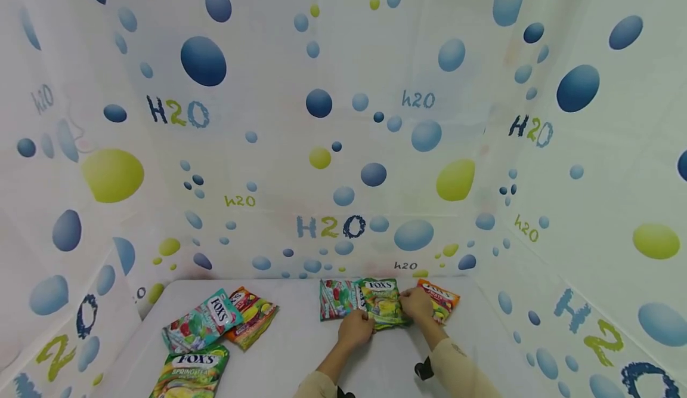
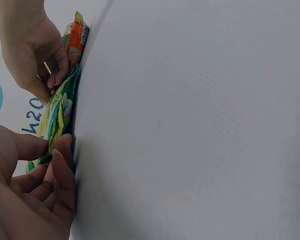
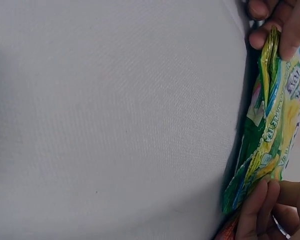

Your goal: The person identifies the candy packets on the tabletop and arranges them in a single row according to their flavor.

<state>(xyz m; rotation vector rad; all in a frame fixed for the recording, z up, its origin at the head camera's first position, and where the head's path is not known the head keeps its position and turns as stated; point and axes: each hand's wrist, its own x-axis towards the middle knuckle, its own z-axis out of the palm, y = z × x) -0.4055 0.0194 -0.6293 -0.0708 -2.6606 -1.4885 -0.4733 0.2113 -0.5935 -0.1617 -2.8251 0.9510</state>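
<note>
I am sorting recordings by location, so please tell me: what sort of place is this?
Probably a staged filming booth: white sheet-like walls with blue and green spots enclose three sides of a white flat tabletop bearing glossy, colourful FOX'S packets.

The middle Spring Tea bag (image 1: pixel 380 302) was between the left hand (image 1: pixel 355 327) and right hand (image 1: pixel 417 306). Left of that bag, partly behind, lay a berry bag (image 1: pixel 337 299); right, a Fruits bag (image 1: pixel 443 304). Well left of it on the tabletop (image 1: pixel 284 356), another berry bag (image 1: pixel 201 324) overlapped a mixed-fruit bag (image 1: pixel 254 320); left and in front lay a second Spring Tea bag (image 1: pixel 190 375).
</note>
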